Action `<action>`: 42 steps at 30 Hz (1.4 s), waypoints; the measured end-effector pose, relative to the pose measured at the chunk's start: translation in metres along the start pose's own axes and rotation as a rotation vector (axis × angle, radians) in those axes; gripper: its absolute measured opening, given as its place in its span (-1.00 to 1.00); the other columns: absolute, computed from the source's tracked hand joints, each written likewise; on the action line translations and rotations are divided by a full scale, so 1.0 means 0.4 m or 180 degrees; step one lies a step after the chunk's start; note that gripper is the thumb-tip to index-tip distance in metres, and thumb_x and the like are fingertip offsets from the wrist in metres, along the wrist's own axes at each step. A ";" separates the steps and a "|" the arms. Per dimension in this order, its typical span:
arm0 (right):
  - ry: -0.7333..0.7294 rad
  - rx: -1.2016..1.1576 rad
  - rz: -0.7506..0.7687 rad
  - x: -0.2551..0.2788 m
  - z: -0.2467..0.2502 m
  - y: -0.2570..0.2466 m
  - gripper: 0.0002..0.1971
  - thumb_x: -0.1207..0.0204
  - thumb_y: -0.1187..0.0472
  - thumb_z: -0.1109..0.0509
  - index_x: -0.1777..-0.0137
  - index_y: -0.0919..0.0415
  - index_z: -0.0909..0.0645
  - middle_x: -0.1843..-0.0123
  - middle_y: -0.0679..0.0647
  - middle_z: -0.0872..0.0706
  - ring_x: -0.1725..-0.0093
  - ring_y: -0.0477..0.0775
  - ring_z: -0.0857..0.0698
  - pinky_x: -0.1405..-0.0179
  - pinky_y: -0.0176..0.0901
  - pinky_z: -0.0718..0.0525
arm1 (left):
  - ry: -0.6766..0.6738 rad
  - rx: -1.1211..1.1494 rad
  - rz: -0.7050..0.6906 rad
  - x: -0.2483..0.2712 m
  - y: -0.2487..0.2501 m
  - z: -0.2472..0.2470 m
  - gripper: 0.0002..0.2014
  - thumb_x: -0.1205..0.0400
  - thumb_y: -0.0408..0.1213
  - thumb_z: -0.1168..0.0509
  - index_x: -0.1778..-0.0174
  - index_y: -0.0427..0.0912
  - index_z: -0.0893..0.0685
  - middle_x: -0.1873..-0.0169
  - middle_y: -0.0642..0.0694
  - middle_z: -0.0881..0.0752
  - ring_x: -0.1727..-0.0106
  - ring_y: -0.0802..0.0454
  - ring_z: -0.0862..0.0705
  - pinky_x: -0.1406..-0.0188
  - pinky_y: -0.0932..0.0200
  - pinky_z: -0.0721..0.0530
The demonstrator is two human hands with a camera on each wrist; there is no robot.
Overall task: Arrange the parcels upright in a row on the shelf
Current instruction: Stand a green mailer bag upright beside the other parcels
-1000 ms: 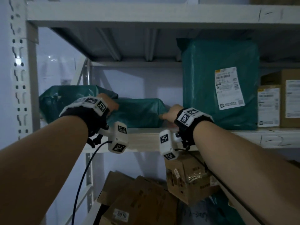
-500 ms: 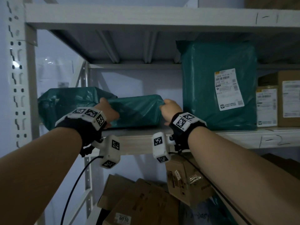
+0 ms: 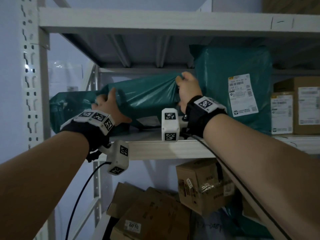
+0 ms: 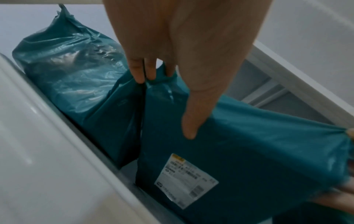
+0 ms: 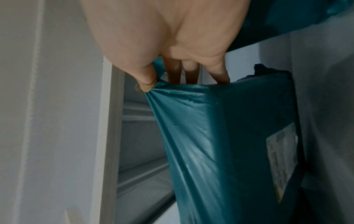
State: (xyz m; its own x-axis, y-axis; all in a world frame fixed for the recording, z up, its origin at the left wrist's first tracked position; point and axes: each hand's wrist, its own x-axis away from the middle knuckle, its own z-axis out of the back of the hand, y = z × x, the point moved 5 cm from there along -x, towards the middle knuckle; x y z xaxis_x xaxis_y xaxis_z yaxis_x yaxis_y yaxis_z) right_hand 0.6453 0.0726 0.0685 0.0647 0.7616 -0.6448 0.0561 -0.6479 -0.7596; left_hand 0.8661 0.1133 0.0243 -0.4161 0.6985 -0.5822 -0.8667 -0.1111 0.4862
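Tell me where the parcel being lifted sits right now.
In the head view the lifted parcel is tilted on the middle shelf, held by both hands, between the crumpled parcel at left and the upright parcel at right.

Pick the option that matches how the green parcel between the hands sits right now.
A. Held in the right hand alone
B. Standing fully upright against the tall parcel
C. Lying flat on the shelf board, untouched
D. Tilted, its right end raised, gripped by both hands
D: the green parcel slants up to the right, with the right hand pinching its raised corner and the left hand gripping its lower left end.
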 end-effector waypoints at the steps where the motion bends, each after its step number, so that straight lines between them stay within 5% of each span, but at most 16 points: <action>1: 0.0069 -0.0110 -0.0073 -0.003 0.014 -0.004 -0.58 -0.68 0.20 -0.14 -0.52 0.19 -0.38 -0.21 0.26 -0.61 -0.32 0.38 -0.58 -0.31 0.33 -0.59 | 0.0151 0.0076 0.0015 0.002 0.001 0.004 0.13 -0.31 0.01 -0.56 -0.64 0.15 0.09 -0.62 -0.27 -0.08 -0.59 -0.43 -0.17 -0.55 -0.31 -0.26; 3: 0.0212 -0.0437 -0.0130 -0.022 0.048 -0.007 -0.66 -0.67 0.21 -0.14 -0.41 0.17 -0.48 -0.23 0.28 -0.63 -0.23 0.32 -0.64 -0.28 0.37 -0.60 | 0.0470 0.0575 0.0081 -0.001 -0.001 0.012 0.14 -0.33 -0.05 -0.57 -0.66 0.05 0.10 -0.61 -0.31 -0.08 -0.59 -0.39 -0.19 -0.57 -0.26 -0.26; 5: 0.0355 -0.0480 -0.0127 -0.034 0.084 -0.013 -0.80 -0.65 0.24 -0.13 0.04 0.17 -0.59 0.05 0.24 -0.62 0.00 0.17 -0.61 -0.14 0.20 -0.67 | 0.0662 0.1365 0.0142 -0.015 -0.014 0.018 0.17 -0.34 -0.12 -0.58 -0.68 -0.04 0.13 -0.62 -0.31 -0.08 -0.62 -0.31 -0.21 -0.60 -0.19 -0.26; 7: 0.0542 -0.0599 -0.0189 -0.040 0.125 -0.014 -0.72 -0.64 0.29 -0.11 0.33 0.14 -0.44 0.30 0.16 -0.49 0.16 0.13 -0.51 0.08 0.01 -0.54 | 0.0537 0.1736 0.0142 -0.037 -0.028 0.008 0.17 -0.34 -0.09 -0.57 -0.68 -0.08 0.13 -0.64 -0.25 -0.17 -0.62 -0.23 -0.26 -0.59 -0.15 -0.30; 9: 0.0649 -0.0774 -0.0247 -0.050 0.159 -0.010 -0.68 -0.65 0.32 -0.10 0.38 0.15 -0.36 0.38 0.10 -0.42 0.27 0.08 -0.46 0.25 -0.09 -0.48 | 0.0212 0.1908 -0.0068 -0.042 -0.014 -0.009 0.11 -0.32 -0.04 -0.57 -0.67 -0.01 0.02 -0.58 -0.14 -0.36 -0.55 -0.13 -0.42 -0.52 -0.06 -0.41; 12: 0.0500 -0.0900 -0.0471 -0.050 0.175 0.002 -0.74 -0.66 0.17 -0.15 0.29 0.11 -0.44 0.27 0.03 -0.54 0.16 0.08 -0.56 0.15 -0.21 -0.59 | -0.0004 0.2215 -0.0407 -0.032 0.041 -0.031 -0.14 -0.40 -0.19 -0.54 -0.58 -0.10 -0.24 -0.36 -0.01 -0.56 -0.32 0.05 -0.56 -0.29 0.19 -0.48; 14: 0.0334 -0.1235 -0.0722 -0.054 0.177 0.029 -0.70 -0.51 -0.03 -0.31 0.04 0.22 -0.65 0.02 0.16 -0.75 0.00 0.19 -0.73 -0.13 0.10 -0.68 | -0.0060 0.2499 -0.0532 -0.027 0.070 -0.036 -0.20 -0.40 -0.25 -0.54 -0.53 -0.12 -0.32 -0.32 -0.04 -0.61 -0.26 0.07 -0.59 -0.31 0.15 -0.53; 16: 0.0460 -0.1247 -0.0683 -0.056 0.191 0.048 -0.67 -0.48 0.01 -0.30 -0.02 0.26 -0.68 -0.05 0.21 -0.78 -0.12 0.25 -0.73 -0.09 0.19 -0.72 | -0.0030 0.2726 -0.0555 -0.025 0.084 -0.034 -0.15 -0.35 -0.18 -0.58 -0.52 -0.10 -0.30 -0.33 -0.05 -0.61 -0.30 0.03 -0.61 -0.38 0.01 -0.57; 18: 0.0489 -0.0946 -0.0627 -0.051 0.196 0.059 -0.80 -0.59 0.22 -0.17 0.10 0.24 -0.61 -0.02 0.19 -0.70 -0.13 0.14 -0.65 0.08 -0.10 -0.70 | 0.0050 0.2969 -0.0475 -0.026 0.086 -0.035 -0.10 -0.27 -0.08 -0.60 -0.49 -0.02 -0.30 -0.34 -0.06 -0.62 -0.32 -0.06 -0.63 -0.37 -0.12 -0.60; 23: 0.0097 0.1330 -0.0534 0.000 0.128 0.127 -0.59 -0.53 0.44 -0.24 -0.40 0.44 -0.47 -0.26 0.22 -0.65 -0.27 0.28 -0.63 0.18 -0.29 -0.45 | 0.0304 0.3255 -0.0391 -0.020 0.097 -0.036 -0.22 -0.34 -0.10 -0.57 -0.45 -0.05 -0.36 -0.32 -0.11 -0.64 -0.29 -0.10 -0.66 -0.33 -0.16 -0.63; 25: -0.0199 0.1379 -0.0648 0.016 0.098 0.163 -0.45 -0.49 0.34 -0.39 -0.46 0.38 -0.33 -0.26 0.18 -0.62 -0.27 0.25 -0.63 0.02 -0.22 -0.55 | 0.0322 0.3234 -0.0279 -0.024 0.088 -0.040 -0.17 -0.28 0.00 -0.58 -0.44 -0.09 -0.39 -0.32 -0.12 -0.65 -0.28 -0.10 -0.67 -0.31 -0.15 -0.65; 29: 0.0134 0.0909 -0.0665 0.021 0.090 0.175 -0.34 -0.50 0.14 -0.44 -0.48 0.34 -0.22 -0.38 0.23 -0.57 -0.34 0.25 -0.59 -0.22 -0.12 -0.54 | 0.0199 0.2713 0.0030 -0.062 0.033 -0.096 -0.04 0.00 0.28 -0.59 -0.32 -0.04 -0.58 -0.32 -0.13 -0.68 -0.34 -0.14 -0.65 -0.35 -0.15 -0.61; 33: 0.0080 0.0789 -0.0648 0.029 0.079 0.178 -0.27 -0.45 0.08 -0.49 -0.49 0.33 -0.21 -0.41 0.23 -0.57 -0.35 0.22 -0.59 -0.21 -0.14 -0.52 | 0.0076 0.2208 0.0133 -0.026 0.039 -0.096 -0.30 -0.33 -0.14 -0.58 -0.39 -0.21 -0.55 -0.31 -0.24 -0.68 -0.31 -0.22 -0.65 -0.35 -0.11 -0.59; 38: 0.0086 0.1288 -0.0659 0.020 0.060 0.155 -0.23 -0.50 -0.27 -0.25 -0.51 0.31 -0.29 -0.49 0.26 -0.45 -0.40 0.29 -0.53 -0.35 0.00 -0.50 | 0.0633 0.1977 0.0355 -0.004 0.059 -0.052 -0.35 -0.45 0.05 -0.45 -0.37 -0.23 -0.51 -0.32 -0.29 -0.66 -0.32 -0.31 -0.63 -0.25 -0.06 -0.57; 42: 0.0426 0.0999 -0.0377 0.011 0.064 0.092 -0.18 -0.49 -0.25 -0.30 -0.61 0.22 -0.17 -0.56 0.20 -0.26 -0.47 0.30 -0.42 -0.39 0.00 -0.43 | 0.0938 0.2506 0.0345 0.002 0.091 -0.007 -0.31 -0.43 0.18 -0.40 -0.35 -0.21 -0.52 -0.29 -0.21 -0.68 -0.27 -0.22 -0.67 -0.23 0.00 -0.62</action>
State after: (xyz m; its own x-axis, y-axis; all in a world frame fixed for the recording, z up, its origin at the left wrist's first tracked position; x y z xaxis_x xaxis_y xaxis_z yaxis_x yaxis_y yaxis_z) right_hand 0.6223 0.0525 0.0354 0.2072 0.8092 -0.5499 -0.2364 -0.5040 -0.8307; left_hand 0.8336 0.1081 0.0396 -0.6351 0.4875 -0.5992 -0.4191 0.4341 0.7974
